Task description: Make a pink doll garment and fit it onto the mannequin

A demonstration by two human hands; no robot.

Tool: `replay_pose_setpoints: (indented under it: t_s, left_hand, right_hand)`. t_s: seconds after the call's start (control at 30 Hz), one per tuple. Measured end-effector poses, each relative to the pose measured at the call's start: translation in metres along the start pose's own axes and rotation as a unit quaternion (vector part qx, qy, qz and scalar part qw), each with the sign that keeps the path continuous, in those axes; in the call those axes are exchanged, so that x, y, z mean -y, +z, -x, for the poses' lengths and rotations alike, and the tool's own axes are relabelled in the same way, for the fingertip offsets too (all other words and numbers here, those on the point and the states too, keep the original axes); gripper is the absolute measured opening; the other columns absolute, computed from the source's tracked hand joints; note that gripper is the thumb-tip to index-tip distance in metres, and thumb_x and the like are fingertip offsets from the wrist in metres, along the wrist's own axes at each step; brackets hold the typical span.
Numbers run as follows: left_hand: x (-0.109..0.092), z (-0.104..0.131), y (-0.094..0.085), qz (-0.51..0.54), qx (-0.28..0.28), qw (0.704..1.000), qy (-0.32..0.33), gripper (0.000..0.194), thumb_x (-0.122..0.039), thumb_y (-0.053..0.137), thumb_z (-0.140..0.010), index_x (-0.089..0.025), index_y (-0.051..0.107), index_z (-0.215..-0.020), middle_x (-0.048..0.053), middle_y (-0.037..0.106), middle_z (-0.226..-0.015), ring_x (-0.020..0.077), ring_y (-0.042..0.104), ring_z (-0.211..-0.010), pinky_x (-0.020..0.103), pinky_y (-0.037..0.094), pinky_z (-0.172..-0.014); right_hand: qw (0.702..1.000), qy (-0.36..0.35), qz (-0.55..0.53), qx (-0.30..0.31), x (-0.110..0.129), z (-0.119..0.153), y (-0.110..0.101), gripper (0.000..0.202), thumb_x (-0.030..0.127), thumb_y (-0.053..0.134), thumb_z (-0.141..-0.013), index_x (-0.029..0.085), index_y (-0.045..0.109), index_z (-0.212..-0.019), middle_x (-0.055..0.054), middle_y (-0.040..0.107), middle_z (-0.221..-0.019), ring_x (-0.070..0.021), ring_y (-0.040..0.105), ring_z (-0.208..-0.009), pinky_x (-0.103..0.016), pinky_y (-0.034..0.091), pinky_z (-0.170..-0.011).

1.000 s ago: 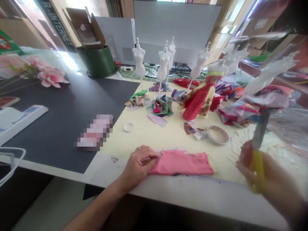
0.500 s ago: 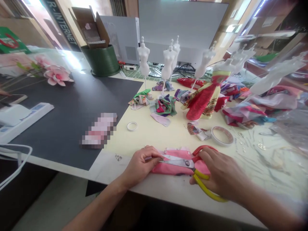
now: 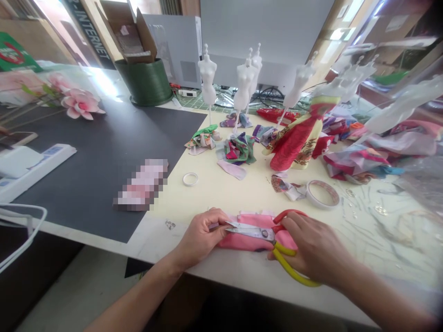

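Note:
A small pink fabric piece [image 3: 246, 240] lies flat near the front edge of the cream table [image 3: 224, 193]. My left hand [image 3: 200, 235] pinches its left end between thumb and fingers. My right hand [image 3: 311, 249] grips scissors [image 3: 266, 234] with red and yellow handles. The blades are slightly apart and point left over the pink fabric, their tips close to my left fingers.
A tape roll [image 3: 323, 193] and a small white ring [image 3: 190, 178] lie behind the fabric. White doll mannequins [image 3: 208, 80], a red-dressed doll [image 3: 294, 138] and heaps of fabric scraps [image 3: 238, 150] fill the back and right. A black mat [image 3: 97, 152] covers the left.
My right hand swung in from the right with the scissors and set the blades over the pink fabric. My left hand stayed pinching the fabric's left end.

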State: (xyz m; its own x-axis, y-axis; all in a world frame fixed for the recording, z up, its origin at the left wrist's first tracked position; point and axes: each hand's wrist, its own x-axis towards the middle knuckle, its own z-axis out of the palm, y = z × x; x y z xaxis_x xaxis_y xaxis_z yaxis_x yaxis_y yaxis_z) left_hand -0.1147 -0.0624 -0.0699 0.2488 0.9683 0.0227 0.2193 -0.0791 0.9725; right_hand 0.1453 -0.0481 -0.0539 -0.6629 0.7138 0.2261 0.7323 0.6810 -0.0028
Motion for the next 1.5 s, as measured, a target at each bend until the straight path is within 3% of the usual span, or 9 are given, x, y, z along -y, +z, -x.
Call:
replay_pose_setpoints:
  t_s: [1.07,1.27,1.37,1.5]
  left_hand:
    - [-0.003,0.001,0.0,0.002,0.004,1.0,-0.021,0.016,-0.024,0.059,-0.083,-0.016,0.065,-0.071,0.001,0.058,-0.073,0.0132,0.054,-0.071,0.024,0.041,-0.067]
    - [-0.003,0.001,-0.001,0.013,-0.015,0.999,-0.035,0.012,-0.021,0.06,-0.082,-0.016,0.065,-0.071,0.001,0.061,-0.075,0.0132,0.056,-0.074,0.024,0.042,-0.071]
    - [-0.003,0.001,-0.001,0.018,-0.024,0.999,-0.042,0.011,-0.023,0.06,-0.082,-0.017,0.065,-0.074,0.001,0.062,-0.077,0.0133,0.057,-0.076,0.023,0.042,-0.072]
    - [-0.003,0.002,-0.002,0.019,-0.03,0.998,-0.057,0.013,-0.027,0.059,-0.083,-0.018,0.064,-0.076,0.0,0.063,-0.077,0.0131,0.057,-0.077,0.022,0.042,-0.072]
  right_hand:
    - [0.999,-0.008,-0.027,-0.032,-0.002,-0.001,0.0,0.037,0.054,0.059,-0.077,0.018,0.058,-0.086,-0.006,0.067,-0.081,-0.0182,0.063,-0.064,-0.029,0.045,-0.054]
    - [0.997,0.07,0.018,-0.026,-0.01,0.007,-0.005,0.034,0.052,0.048,-0.081,0.019,0.058,-0.087,-0.005,0.067,-0.074,-0.019,0.062,-0.056,-0.029,0.041,-0.049]
    - [0.983,0.173,0.066,0.001,-0.025,0.021,-0.009,0.035,0.052,0.048,-0.08,0.02,0.058,-0.089,-0.005,0.068,-0.075,-0.0206,0.061,-0.053,-0.03,0.039,-0.046]
    - [0.941,0.331,0.061,0.025,-0.055,0.049,-0.013,0.038,0.051,0.054,-0.077,0.023,0.057,-0.104,-0.006,0.068,-0.088,-0.0246,0.063,-0.065,-0.033,0.043,-0.052]
